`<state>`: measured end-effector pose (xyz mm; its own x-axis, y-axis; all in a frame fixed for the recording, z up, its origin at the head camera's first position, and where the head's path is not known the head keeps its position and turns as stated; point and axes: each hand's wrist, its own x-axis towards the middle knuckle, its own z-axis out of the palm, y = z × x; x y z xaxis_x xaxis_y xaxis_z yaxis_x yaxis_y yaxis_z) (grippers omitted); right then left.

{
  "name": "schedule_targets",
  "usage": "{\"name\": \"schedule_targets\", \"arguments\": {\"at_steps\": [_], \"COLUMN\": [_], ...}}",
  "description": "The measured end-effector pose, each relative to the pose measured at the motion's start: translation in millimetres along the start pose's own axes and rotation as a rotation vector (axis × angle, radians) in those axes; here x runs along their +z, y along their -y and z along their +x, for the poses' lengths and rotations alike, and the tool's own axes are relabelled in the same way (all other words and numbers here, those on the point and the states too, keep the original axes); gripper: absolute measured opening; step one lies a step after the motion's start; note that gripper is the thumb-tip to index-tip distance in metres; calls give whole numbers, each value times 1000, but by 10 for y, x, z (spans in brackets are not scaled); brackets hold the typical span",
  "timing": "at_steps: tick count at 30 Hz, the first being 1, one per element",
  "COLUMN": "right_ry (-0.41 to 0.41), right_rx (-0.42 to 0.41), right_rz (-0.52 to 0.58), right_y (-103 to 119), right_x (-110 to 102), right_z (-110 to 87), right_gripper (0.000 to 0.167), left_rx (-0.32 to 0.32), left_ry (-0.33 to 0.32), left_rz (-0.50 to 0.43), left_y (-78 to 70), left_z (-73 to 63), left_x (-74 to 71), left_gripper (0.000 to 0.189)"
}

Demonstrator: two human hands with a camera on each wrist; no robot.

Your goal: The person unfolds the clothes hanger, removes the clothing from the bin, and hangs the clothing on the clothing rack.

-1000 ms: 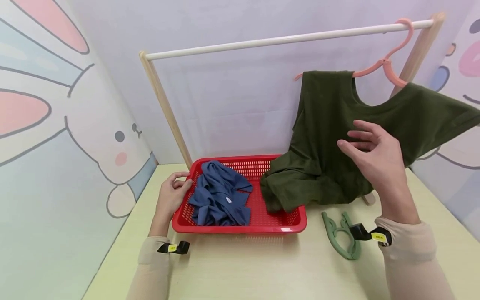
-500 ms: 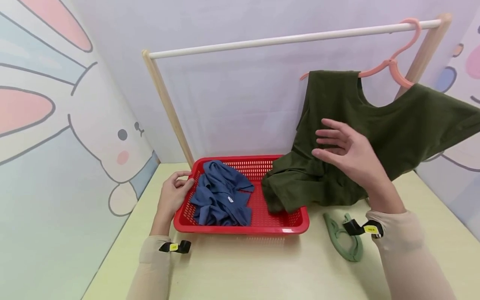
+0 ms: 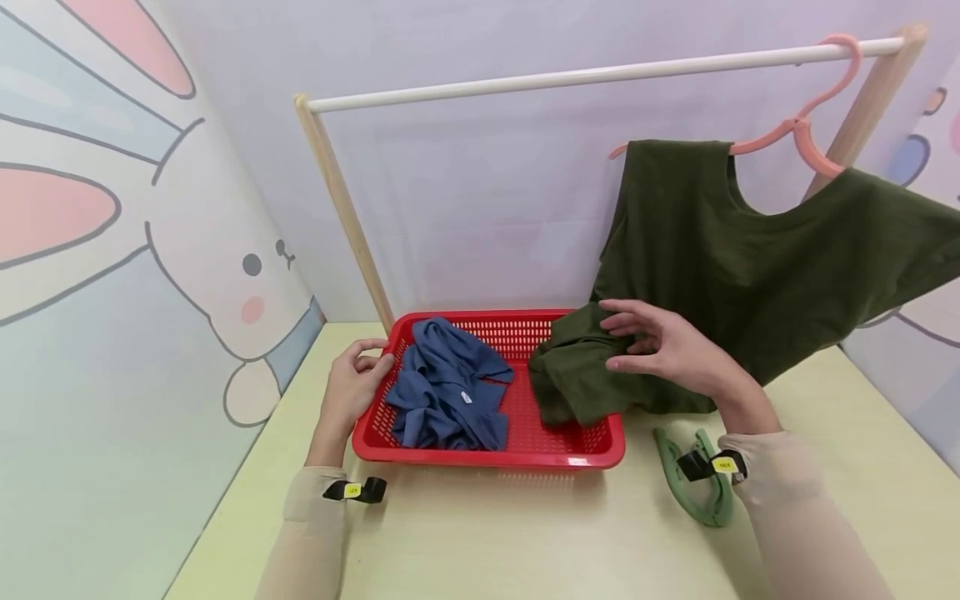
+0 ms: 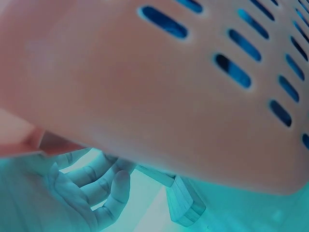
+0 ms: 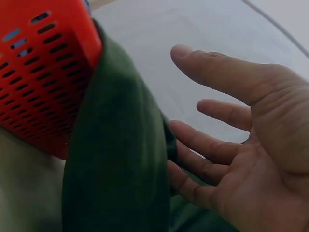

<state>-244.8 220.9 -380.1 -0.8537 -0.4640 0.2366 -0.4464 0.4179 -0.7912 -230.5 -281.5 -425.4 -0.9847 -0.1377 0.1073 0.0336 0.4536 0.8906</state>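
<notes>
My left hand [image 3: 352, 382] holds the left rim of a red slotted plastic basket [image 3: 487, 457]; in the left wrist view the basket wall fills most of the picture above the curled fingers [image 4: 116, 193]. A dark green shirt [image 3: 697, 225] hangs from a pink hanger [image 3: 812, 154] at the right end of the rack, its lower part draped over the basket's right side. My right hand [image 3: 678, 354] is in front of that lower part, fingers apart and loosely bent. In the right wrist view, its fingertips are right at the green cloth [image 5: 120, 145], with nothing gripped.
Crumpled blue clothing [image 3: 446, 392] with a small white tag lies in the left of the basket. A green folding hanger [image 3: 693, 500] is on the pale table [image 3: 480, 542], partly behind the right wrist camera. The rack's white rod [image 3: 585, 79] spans the back between wooden posts.
My right hand has moved left and down, from in front of the shirt's upper part to its lower folds by the basket. The left hand stays at the basket rim.
</notes>
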Motion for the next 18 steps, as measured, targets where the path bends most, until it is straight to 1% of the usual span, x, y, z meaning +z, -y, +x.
{"name": "schedule_targets", "arguments": {"at_steps": [3,6,11,14,18], "right_ry": [40,57,62,64,60], "right_rx": [22,31,56,84,104], "right_rz": [-19,-43,-99,-138,-159], "right_y": [-59,-108,-149,-156,-158], "right_x": [20,37,64,66,64], "right_z": [4,0,-17,-20,-13], "right_gripper": [79,74,69,67,61], "left_rx": [-1,-2,-11,-17,-6], "left_ry": [-2,-7,-10,-8,-3], "left_rz": [8,18,29,32,21], "left_y": [10,17,7,-5,-2], "left_z": [6,13,1,-8,-6], "left_x": [0,8,20,20,11], "left_gripper": [41,40,40,41,41]}}
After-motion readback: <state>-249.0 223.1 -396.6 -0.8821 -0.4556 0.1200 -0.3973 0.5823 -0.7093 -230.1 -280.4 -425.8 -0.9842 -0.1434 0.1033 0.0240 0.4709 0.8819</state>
